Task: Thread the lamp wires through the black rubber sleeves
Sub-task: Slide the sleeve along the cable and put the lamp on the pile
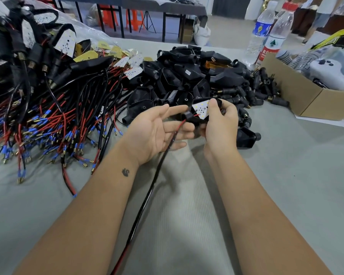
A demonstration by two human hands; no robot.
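One view only, from a wide-angle camera worn on the person's head, facing forward and down along both forearms. It sits close above the bench (pixel 286 175), whose cloth fills the lower frame. The left hand (pixel 155 132) and right hand (pixel 220 124) lie just above centre. Straight lines bow toward the edges. Toward 12 o'clock the view reaches a far table (pixel 167 5); toward 2 o'clock stand water bottles (pixel 266 30). No second view overlaps it.
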